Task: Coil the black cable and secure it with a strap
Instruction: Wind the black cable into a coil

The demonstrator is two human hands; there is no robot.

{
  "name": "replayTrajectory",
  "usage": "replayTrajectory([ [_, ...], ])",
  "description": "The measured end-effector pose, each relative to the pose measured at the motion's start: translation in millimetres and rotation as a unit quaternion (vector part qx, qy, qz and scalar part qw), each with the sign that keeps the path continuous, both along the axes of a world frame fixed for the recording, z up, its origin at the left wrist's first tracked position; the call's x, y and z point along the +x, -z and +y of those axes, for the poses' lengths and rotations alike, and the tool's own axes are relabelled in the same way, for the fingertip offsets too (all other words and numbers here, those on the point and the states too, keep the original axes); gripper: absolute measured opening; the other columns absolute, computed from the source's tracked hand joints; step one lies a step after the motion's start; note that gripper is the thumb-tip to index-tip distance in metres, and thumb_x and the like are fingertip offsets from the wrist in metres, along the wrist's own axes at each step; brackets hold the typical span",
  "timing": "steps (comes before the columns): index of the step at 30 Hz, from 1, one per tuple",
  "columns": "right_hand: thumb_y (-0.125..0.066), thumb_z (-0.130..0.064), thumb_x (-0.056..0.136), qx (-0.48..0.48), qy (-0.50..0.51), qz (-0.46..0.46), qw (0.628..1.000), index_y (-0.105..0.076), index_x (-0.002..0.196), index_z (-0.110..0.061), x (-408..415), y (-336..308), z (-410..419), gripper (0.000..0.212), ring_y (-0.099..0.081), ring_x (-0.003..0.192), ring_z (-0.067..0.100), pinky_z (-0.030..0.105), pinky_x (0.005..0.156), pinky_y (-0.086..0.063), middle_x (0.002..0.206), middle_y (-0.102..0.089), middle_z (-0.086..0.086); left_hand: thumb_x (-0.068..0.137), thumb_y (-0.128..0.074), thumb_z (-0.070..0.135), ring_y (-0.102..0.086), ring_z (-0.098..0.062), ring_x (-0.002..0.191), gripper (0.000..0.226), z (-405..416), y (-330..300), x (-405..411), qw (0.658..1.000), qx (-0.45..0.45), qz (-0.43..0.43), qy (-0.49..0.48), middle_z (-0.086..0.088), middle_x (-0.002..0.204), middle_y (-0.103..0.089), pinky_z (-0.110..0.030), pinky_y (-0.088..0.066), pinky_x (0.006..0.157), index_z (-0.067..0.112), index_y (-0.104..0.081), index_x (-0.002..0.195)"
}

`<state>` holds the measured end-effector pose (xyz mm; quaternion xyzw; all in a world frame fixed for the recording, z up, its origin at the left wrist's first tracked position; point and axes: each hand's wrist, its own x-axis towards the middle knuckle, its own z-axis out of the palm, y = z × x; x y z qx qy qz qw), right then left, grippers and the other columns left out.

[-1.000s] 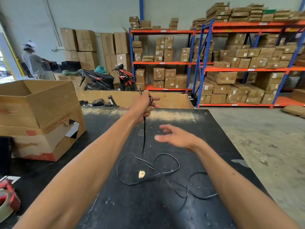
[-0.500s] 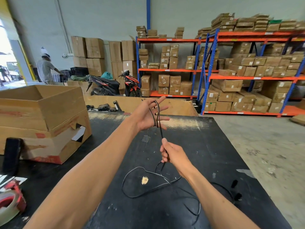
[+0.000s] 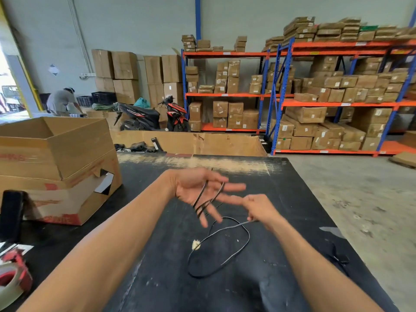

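The left hand [image 3: 198,190] is lower now than half a second ago and lies palm up with straight, spread fingers; a few turns of the thin black cable [image 3: 225,248] hang around these fingers. The right hand [image 3: 258,209], which was pinching the cable well below the left hand, is now just beside the left fingertips and pinches the strand there, so I judge one more turn is being laid on. The loose part on the black tabletop [image 3: 281,284] is now only one open loop near its middle, so the coiling seems more than half done. No strap is visible to me.

The large open cardboard box [image 3: 56,154] stands at the left edge; its inside is hidden. The low cardboard tray [image 3: 202,143] behind the far edge holds dark items, too blurred to name.
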<state>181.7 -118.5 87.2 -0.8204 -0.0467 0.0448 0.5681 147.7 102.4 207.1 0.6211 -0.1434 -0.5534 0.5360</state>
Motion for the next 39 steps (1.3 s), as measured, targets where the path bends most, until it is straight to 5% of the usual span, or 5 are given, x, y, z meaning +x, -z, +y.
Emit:
replayTrajectory([
  [4,-0.075,-0.05,0.085,0.061,-0.06,0.059,0.995,-0.078,0.073,-0.012,8,-49,-7,0.04,-0.036,0.04,0.01,0.027,0.054,-0.051,0.054,-0.046,-0.006,0.104,-0.032,0.042,-0.051,-0.014,0.112,0.044,-4,28,4,0.968,0.208,-0.055,-0.126,0.015,0.134,-0.062,-0.033,-0.043,0.082,0.03,-0.058,0.138],
  [8,-0.061,-0.045,0.097,0.072,-0.181,0.097,0.976,-0.075,0.087,-0.014,-7,-57,3,0.035,-0.034,0.04,0.011,0.029,0.055,-0.057,0.056,-0.046,-0.006,0.106,-0.032,0.038,-0.045,-0.012,0.085,0.043,8,30,15,0.93,0.079,-0.094,-0.347,0.006,0.095,-0.047,-0.029,-0.035,0.074,0.023,-0.061,0.134],
  [20,-0.053,-0.072,0.088,0.15,-0.176,0.129,0.964,-0.073,0.077,-0.021,-35,27,55,0.056,-0.039,0.047,0.012,0.025,0.062,-0.044,0.057,-0.045,-0.006,0.099,-0.045,0.034,-0.052,-0.059,0.123,0.045,0,-10,13,0.875,-0.309,-0.038,-0.371,-0.008,0.159,-0.035,-0.079,-0.04,0.093,0.032,-0.052,0.143],
  [30,-0.075,-0.018,0.086,0.107,-0.049,0.005,0.993,-0.071,0.067,-0.02,-14,-14,48,0.02,-0.054,0.055,0.013,0.022,0.052,-0.045,0.066,-0.074,-0.004,0.105,-0.033,0.047,-0.046,-0.057,0.123,0.049,14,-6,-12,1.0,-0.004,-0.001,-0.03,-0.002,0.162,-0.033,-0.068,-0.024,0.114,0.034,-0.035,0.153],
  [39,-0.082,-0.044,0.073,0.133,-0.049,-0.009,0.99,-0.08,0.063,-0.022,-2,-60,37,0.024,-0.048,0.042,0.002,0.03,0.076,-0.055,0.046,-0.057,-0.017,0.106,-0.026,0.041,-0.073,-0.019,0.077,0.045,25,-11,-16,0.942,0.182,-0.109,-0.26,0.015,0.112,-0.056,-0.046,-0.055,0.081,0.025,-0.052,0.139],
])
